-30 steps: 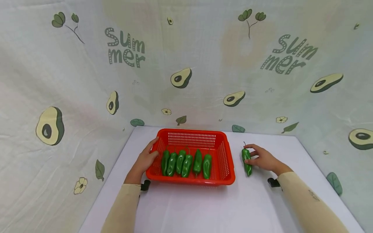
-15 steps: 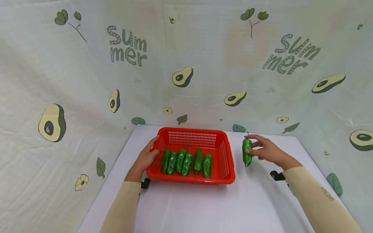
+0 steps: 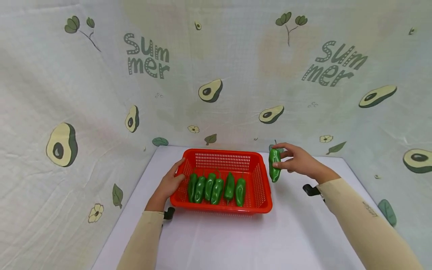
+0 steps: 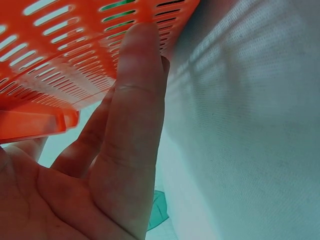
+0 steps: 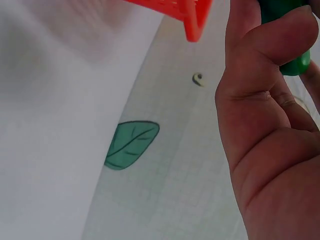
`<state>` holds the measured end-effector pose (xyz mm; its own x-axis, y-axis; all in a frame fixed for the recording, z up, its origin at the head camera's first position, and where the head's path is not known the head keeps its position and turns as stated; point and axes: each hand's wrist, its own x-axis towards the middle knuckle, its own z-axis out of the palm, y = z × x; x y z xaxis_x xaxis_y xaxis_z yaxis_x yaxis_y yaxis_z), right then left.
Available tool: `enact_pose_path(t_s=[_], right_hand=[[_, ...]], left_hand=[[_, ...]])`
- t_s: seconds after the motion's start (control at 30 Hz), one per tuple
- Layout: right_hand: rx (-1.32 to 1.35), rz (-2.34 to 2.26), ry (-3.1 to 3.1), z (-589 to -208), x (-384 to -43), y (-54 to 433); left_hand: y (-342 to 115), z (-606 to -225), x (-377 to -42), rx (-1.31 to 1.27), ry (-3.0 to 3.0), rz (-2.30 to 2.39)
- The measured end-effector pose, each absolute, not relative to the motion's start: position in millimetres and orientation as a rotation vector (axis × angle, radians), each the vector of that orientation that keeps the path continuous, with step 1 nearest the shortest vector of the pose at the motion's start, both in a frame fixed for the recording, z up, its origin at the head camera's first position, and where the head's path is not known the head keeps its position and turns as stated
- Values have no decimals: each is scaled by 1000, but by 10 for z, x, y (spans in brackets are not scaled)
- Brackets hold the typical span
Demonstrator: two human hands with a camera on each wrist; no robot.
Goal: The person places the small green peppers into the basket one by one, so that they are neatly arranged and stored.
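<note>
A green pepper (image 3: 274,165) is pinched between the thumb and fingers of my right hand (image 3: 297,161), its stem pointing up. It hangs upright just beyond the right rim of the red plastic basket (image 3: 219,210). In the right wrist view the thumb (image 5: 285,37) presses across the pepper (image 5: 296,66), and most of the pepper lies out of frame. My left hand (image 3: 168,185) grips the basket's left side. In the left wrist view one digit (image 4: 135,100) lies along the slotted wall (image 4: 75,55). Several green peppers (image 3: 217,191) lie in a row inside the basket.
The basket stands on a white table (image 3: 216,243). Behind and at both sides hangs a pale cloth (image 3: 236,56) printed with avocados, leaves and lettering. A black wrist-camera mount (image 3: 310,190) sits below the right wrist.
My right hand has lifted the pepper from the table and carried it up and left toward the basket's right rim. The left hand has stayed at the basket's left side.
</note>
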<state>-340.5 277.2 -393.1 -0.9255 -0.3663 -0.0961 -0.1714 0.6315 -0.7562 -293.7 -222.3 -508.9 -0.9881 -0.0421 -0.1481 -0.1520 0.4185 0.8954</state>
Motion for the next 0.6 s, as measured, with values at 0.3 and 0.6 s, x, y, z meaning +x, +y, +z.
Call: enact_pose_path(t_s=[0.3,0.6], right_hand=[[-574,-1230,2533,-3793,-3502,2280],[-660,-1261,2425,-3797,-3545,1824]], left_hand=[[-2227,-5082,-2911,-151,2570,1637],[-2213,-5089,-2910,-146,2586,1623]])
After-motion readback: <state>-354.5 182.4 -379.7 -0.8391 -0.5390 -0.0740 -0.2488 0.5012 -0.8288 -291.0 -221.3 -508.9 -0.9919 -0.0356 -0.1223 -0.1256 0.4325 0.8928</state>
